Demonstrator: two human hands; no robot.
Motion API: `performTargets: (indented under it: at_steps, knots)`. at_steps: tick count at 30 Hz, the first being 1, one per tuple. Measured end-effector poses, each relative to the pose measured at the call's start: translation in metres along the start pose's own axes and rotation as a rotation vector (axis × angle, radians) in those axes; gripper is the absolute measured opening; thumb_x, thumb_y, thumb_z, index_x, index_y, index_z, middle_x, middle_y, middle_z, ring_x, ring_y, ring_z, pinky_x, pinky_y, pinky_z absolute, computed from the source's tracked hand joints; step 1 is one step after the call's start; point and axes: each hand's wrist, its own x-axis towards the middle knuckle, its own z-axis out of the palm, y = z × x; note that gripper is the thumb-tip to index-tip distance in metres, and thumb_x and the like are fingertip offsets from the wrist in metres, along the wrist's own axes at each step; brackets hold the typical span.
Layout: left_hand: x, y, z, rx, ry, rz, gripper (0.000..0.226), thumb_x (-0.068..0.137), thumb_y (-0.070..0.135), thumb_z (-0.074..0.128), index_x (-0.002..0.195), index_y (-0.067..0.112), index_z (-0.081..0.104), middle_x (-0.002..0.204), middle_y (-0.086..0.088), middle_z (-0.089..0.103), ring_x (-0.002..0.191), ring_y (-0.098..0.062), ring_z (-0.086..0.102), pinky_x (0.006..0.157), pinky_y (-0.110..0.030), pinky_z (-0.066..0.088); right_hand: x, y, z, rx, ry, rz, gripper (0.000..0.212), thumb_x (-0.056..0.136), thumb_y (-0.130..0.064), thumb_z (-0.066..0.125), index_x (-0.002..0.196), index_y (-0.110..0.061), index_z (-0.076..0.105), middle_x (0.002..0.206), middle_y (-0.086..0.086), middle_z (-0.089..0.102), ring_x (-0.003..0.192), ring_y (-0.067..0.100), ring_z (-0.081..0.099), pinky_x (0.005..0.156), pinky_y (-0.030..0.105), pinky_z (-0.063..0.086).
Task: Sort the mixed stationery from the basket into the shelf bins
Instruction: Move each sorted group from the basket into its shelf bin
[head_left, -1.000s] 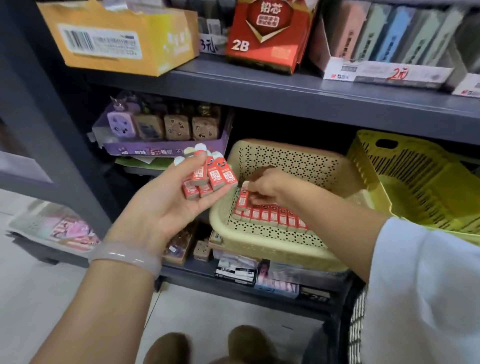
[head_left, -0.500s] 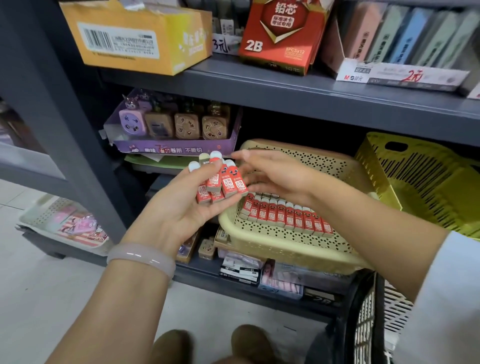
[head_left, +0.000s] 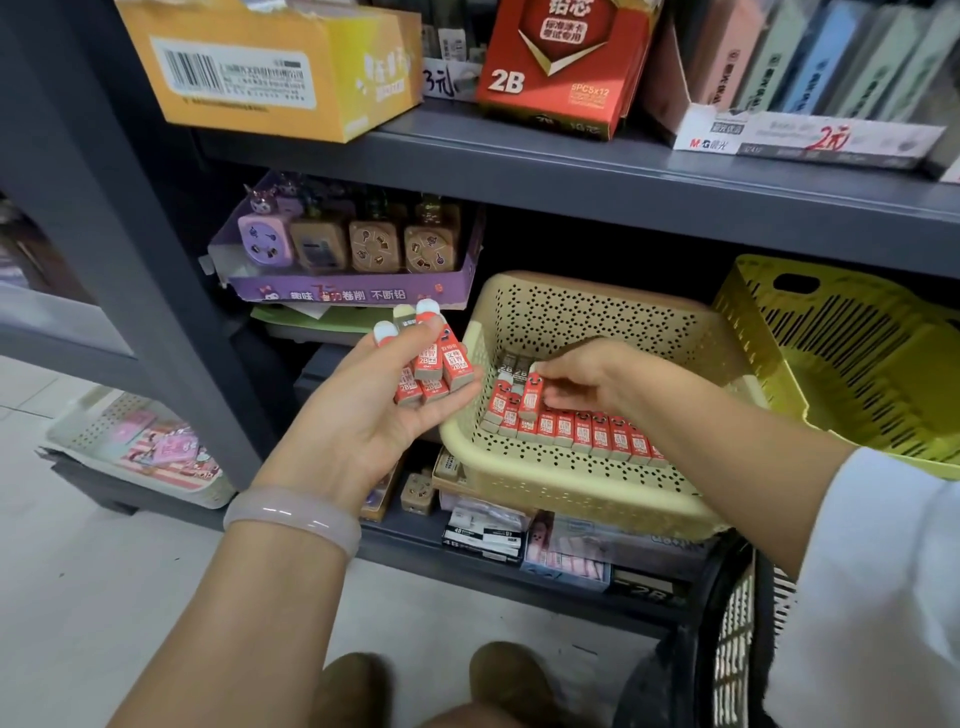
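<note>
Erasers (head_left: 576, 434) already lined the beige bin (head_left: 566, 483) in a row; the right hand (head_left: 587, 382) pinched another into place, while the left hand (head_left: 384, 410) gripped several more, unsorted.

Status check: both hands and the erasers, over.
Left hand holds bunch of red erasers. Right hand pinches one eraser over row in beige basket. Nothing blocking.

Beige bin (head_left: 582, 483): perforated matt plastic; erasers (head_left: 582, 431) in glossy red paper sleeves; shelf (head_left: 571, 176) matt grey painted, looks metal; yellow box (head_left: 270, 67) = cardboard w/ paper label; bangle (head_left: 292, 514) smooth, translucent, glossy.
</note>
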Motion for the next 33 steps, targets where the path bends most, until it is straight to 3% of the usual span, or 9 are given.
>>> performTargets:
  at_steps: [13, 17, 23, 26, 28, 33]
  knots:
    - [0.001, 0.000, 0.000, 0.010, -0.023, 0.010, 0.018, 0.084, 0.014, 0.064, 0.101, 0.007, 0.059, 0.100, -0.022, 0.068, 0.080, -0.035, 0.070, 0.058, -0.037, 0.058, -0.006, 0.006, 0.005, -0.038, -0.101, -0.158, 0.032, 0.093, -0.003, 0.048, 0.125, -0.003, 0.052, 0.082, 0.013, 0.061, 0.064, 0.014, 0.062, 0.057, 0.022, 0.055]
    - [0.000, -0.001, -0.001, 0.013, -0.022, 0.014, 0.016, 0.084, 0.014, 0.064, 0.098, 0.008, 0.060, 0.103, -0.023, 0.067, 0.082, -0.035, 0.070, 0.060, -0.037, 0.058, -0.007, 0.009, 0.004, -0.061, -0.130, -0.181, 0.030, 0.095, -0.002, 0.045, 0.124, -0.005, 0.053, 0.086, 0.012, 0.061, 0.069, 0.014, 0.064, 0.067, 0.025, 0.058]
    - [0.000, -0.001, 0.000, 0.040, -0.019, 0.015, 0.031, 0.082, 0.015, 0.066, 0.109, 0.002, 0.059, 0.107, -0.022, 0.067, 0.090, -0.034, 0.069, 0.062, -0.036, 0.058, -0.016, 0.004, 0.002, -0.034, -0.074, -0.315, 0.028, 0.096, -0.009, 0.046, 0.122, -0.005, 0.053, 0.082, 0.006, 0.058, 0.061, 0.011, 0.057, 0.052, 0.017, 0.053]
    - [0.002, -0.001, 0.001, 0.059, -0.038, 0.007, 0.026, 0.082, 0.016, 0.066, 0.102, -0.001, 0.063, 0.100, -0.021, 0.069, 0.092, -0.033, 0.068, 0.062, -0.035, 0.058, -0.033, -0.008, 0.004, 0.097, -0.230, -0.487, 0.028, 0.095, -0.020, 0.049, 0.117, -0.007, 0.060, 0.084, 0.002, 0.061, 0.063, 0.007, 0.056, 0.059, 0.015, 0.053]
    - [0.002, -0.001, 0.003, 0.098, -0.085, 0.017, 0.021, 0.083, 0.017, 0.065, 0.097, 0.001, 0.065, 0.094, -0.017, 0.072, 0.090, -0.029, 0.069, 0.063, -0.033, 0.058, -0.045, -0.013, 0.009, 0.055, -0.363, -0.550, 0.026, 0.093, -0.028, 0.051, 0.109, -0.013, 0.065, 0.091, 0.001, 0.065, 0.072, 0.007, 0.058, 0.065, 0.018, 0.052]
    - [0.003, -0.002, 0.006, 0.146, -0.086, 0.048, 0.019, 0.084, 0.015, 0.064, 0.098, 0.003, 0.066, 0.089, -0.011, 0.074, 0.084, -0.021, 0.071, 0.067, -0.034, 0.059, -0.051, -0.015, 0.013, -0.022, -0.366, -0.622, 0.012, 0.090, -0.025, 0.057, 0.098, -0.018, 0.063, 0.090, -0.003, 0.064, 0.081, 0.008, 0.058, 0.075, 0.024, 0.045]
